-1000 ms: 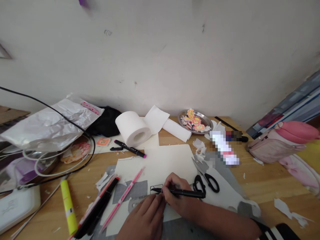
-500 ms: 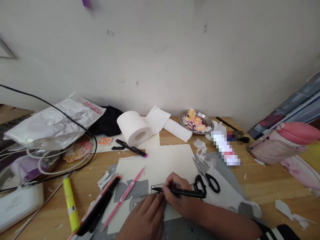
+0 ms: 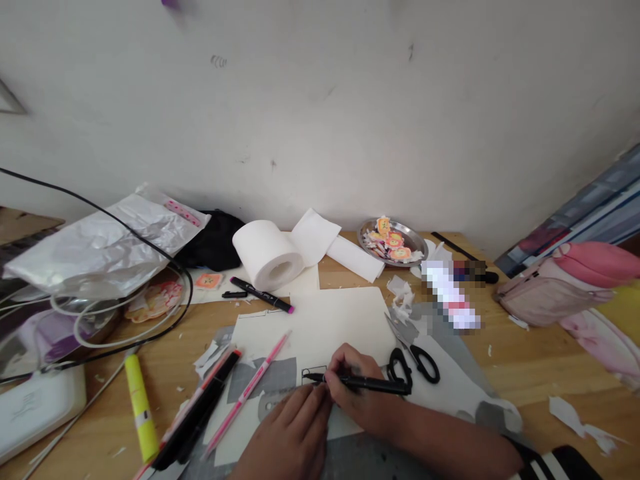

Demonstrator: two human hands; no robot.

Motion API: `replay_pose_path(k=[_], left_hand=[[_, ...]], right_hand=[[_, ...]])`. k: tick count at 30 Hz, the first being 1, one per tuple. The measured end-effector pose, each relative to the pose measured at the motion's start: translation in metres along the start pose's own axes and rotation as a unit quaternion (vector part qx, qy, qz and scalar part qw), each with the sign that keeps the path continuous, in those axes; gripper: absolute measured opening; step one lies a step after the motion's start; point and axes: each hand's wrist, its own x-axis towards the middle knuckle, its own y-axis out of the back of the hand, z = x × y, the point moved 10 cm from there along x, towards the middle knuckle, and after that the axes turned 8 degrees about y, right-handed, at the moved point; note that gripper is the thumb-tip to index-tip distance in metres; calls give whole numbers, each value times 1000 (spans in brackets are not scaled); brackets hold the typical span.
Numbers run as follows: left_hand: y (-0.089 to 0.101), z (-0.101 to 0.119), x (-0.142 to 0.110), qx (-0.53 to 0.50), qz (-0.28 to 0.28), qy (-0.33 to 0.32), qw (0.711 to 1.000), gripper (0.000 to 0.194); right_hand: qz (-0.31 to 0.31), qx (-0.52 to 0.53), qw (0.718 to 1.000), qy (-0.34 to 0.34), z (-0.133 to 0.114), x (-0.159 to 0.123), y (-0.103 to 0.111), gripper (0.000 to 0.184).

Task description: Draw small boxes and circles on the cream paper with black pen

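Note:
My right hand (image 3: 357, 383) is closed around a black pen (image 3: 373, 384), its tip touching a cream sheet of paper (image 3: 345, 320). Beside the tip is a small box shape drawn in black (image 3: 314, 371). My left hand (image 3: 293, 430) lies flat with fingers extended on the paper's lower part, close to the right hand. A grey see-through strip like a ruler (image 3: 269, 407) peeks out from under the left fingers. Black-handled scissors (image 3: 400, 328) rest just right of the paper. A pink pen (image 3: 250, 393) lies across the sheet's left side.
Black markers (image 3: 200, 407) and a yellow marker (image 3: 140, 407) lie at left. Behind stand a tissue roll (image 3: 260, 247) and a metal plate (image 3: 420, 243) with small orange cutouts. A pink pouch (image 3: 545, 290) is at right. Cables (image 3: 185, 313) and a white plastic bag (image 3: 110, 247) fill the left.
Almost nothing differs. The view has shifted very slightly; both hands and the pen keep practically the same place on the paper.

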Motion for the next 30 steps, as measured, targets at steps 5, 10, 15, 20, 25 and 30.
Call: replay_pose_path(k=[5, 10, 15, 20, 25, 30], left_hand=[[3, 0, 2, -4, 8, 6, 1000, 28], [5, 0, 3, -6, 12, 4, 1000, 27], [4, 1, 3, 1, 1, -1, 1000, 28], [-2, 0, 0, 4, -25, -6, 1000, 31], [-1, 1, 3, -6, -39, -8, 999, 35], [0, 2, 7, -21, -66, -6, 998, 37]], right_hand=[[6, -8, 1000, -4, -1, 0, 1, 9], [3, -21, 1000, 4, -4, 0, 2, 9], [10, -22, 1000, 2, -2, 1, 2, 9], [15, -16, 1000, 12, -3, 1, 4, 6], [0, -2, 1000, 27, -3, -1, 6, 12], [-1, -21, 999, 44, -7, 0, 8, 15]])
